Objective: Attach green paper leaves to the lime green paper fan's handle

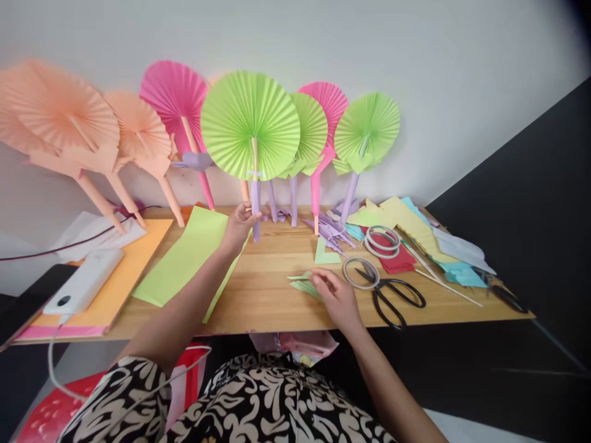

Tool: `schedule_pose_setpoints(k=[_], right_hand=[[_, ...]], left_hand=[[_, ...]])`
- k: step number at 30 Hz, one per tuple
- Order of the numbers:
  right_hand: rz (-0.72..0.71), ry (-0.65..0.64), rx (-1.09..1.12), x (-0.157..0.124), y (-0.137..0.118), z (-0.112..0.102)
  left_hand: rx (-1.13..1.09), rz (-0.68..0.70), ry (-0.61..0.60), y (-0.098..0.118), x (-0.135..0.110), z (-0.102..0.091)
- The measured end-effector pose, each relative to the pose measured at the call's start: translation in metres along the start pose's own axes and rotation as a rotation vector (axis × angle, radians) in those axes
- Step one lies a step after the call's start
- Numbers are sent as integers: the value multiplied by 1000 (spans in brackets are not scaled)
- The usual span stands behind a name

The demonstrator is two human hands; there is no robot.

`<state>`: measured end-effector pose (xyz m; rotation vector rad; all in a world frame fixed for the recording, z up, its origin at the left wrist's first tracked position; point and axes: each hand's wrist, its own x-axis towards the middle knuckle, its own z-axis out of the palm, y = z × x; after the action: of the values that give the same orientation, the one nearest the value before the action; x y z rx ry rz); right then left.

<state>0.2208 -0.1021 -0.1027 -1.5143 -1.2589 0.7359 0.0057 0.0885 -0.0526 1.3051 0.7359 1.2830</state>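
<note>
While a wooden tabletop point(268, 267) spreads under both hands, its near edge runs just short of the right hand point(336, 298), and bare wood gives moving room between that hand and the left hand point(239, 227). Left of the left hand, a lime sheet point(184, 258) lies slantwise. Gripped in the left hand by its lavender handle point(256, 203), a green pleated fan point(252, 117) rises above that hand, long axis nearly upright, round head up. Just right of the right hand, black scissors point(383, 283) overlap a tape roll point(355, 285). The right hand's fingers close narrowly on a small green paper piece point(303, 285), its free end pointing left.
</note>
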Motion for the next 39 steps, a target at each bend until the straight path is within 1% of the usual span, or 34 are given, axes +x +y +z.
schedule_pose_setpoints(k=[3,6,9,14,21,29,32,36,39], right_hand=[[68,67,6,-8,18,-15],[53,117,-44,-13,28,-23],[34,106,-65,-15,31,-22],[-13,49,-100,-15,30,-19],[-44,41,-224,-16,31,-20],[-89,63,-289,-17,32,-16],[-110,64,-306,-17,31,-16],[-146,62,-323,-17,33,-17],[-150,58,-338,-17,33,-17]], left_hand=[[20,-10,-18,-15,26,1],[40,-26,-15,-31,41,1],[53,-51,-5,-47,44,-1],[74,-88,20,-65,39,-10],[120,-88,34,-67,40,-23],[200,-93,46,-71,37,-22],[215,-66,79,-71,37,-23],[234,-18,152,-72,39,-26],[246,-33,155,-75,39,-29]])
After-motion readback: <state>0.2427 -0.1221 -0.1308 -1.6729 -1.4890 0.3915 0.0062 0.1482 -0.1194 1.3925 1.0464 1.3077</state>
